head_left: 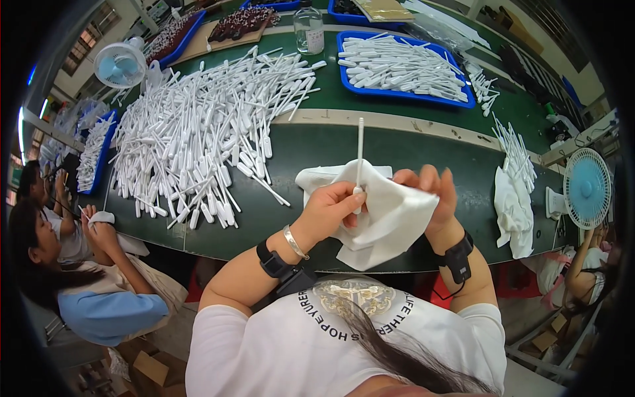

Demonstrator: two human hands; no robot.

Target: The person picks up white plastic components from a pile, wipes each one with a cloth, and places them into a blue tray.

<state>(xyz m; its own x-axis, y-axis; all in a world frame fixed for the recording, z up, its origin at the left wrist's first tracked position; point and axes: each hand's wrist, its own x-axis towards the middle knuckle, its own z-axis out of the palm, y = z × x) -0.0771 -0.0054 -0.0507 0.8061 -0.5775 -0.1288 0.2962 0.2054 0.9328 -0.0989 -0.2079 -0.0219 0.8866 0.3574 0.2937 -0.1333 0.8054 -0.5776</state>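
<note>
My left hand (pixel 336 206) is closed on a white plastic stick (pixel 360 149), pinching its thicker end so that the thin shaft points up and away. A white cloth (pixel 387 221) hangs between my hands, bunched behind the stick. My right hand (pixel 433 195) is at the cloth's right edge, with its fingers curled above the fabric; the thumb and palm are partly hidden behind it. A big heap of similar white sticks (pixel 198 132) covers the green table (pixel 291 159) to the left.
A blue tray (pixel 473 99) of white sticks stands beyond my hands, near a clear bottle (pixel 309 30). More sticks (pixel 516 152) and a crumpled white cloth (pixel 513 212) lie at right, beside a small fan (pixel 587 188). Another person (pixel 99 284) sits on my left.
</note>
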